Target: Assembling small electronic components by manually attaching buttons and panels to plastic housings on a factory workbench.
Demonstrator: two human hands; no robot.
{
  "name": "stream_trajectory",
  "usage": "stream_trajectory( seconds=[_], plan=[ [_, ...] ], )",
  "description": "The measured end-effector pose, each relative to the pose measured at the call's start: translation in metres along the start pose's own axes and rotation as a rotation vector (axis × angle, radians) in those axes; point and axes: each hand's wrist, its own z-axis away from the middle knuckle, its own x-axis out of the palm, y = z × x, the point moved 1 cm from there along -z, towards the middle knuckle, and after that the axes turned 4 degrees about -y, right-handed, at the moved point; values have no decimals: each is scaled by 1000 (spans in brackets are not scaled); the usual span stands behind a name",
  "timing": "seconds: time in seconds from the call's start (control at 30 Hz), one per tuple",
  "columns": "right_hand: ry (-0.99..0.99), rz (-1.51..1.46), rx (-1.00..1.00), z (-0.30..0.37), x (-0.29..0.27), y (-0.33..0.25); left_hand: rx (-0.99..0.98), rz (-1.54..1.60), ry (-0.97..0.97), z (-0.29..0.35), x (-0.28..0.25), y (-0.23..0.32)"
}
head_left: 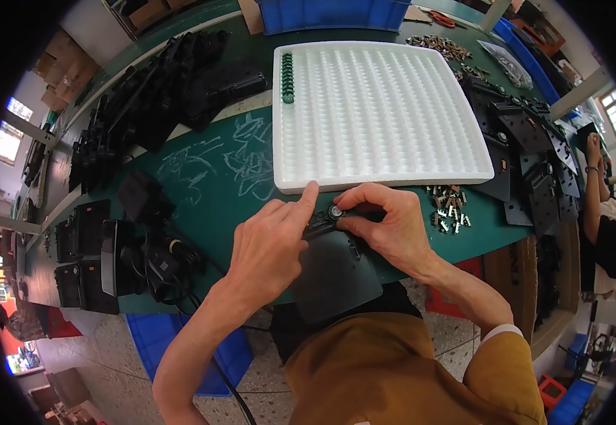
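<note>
In front of me, at the table's near edge, is a black flat plastic panel [337, 273] with a raised fitting along its far end. My left hand [269, 244] grips that far end at its left side, the index finger stretched out toward the tray, the other fingers curled. With thumb and index finger, my right hand [393, 223] pinches a small round silver-topped part [335, 212] at the fitting. Whether that part is fixed to the panel I cannot tell. Beyond both hands lies a white foam tray [386, 182] with a column of small green-edged round parts [288, 78] at its left.
Small metal clips [451, 209] are scattered right of my right hand, with more metal parts [439, 48] farther back. Black panels [534, 156] are piled at the right. Black housings [159, 85] fill the far left. A black cable bundle [170, 258] lies left of my left arm.
</note>
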Motion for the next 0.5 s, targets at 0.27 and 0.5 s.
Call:
stream_trajectory(
  seconds=[0.27,0.5],
  plan=[
    [-28,25,16,-2,-1,-1,-14,-15,-10,0,0,0],
    [-45,-73,2,1,-5,-3,-8,-16,-8,-1,-1,1]
  ],
)
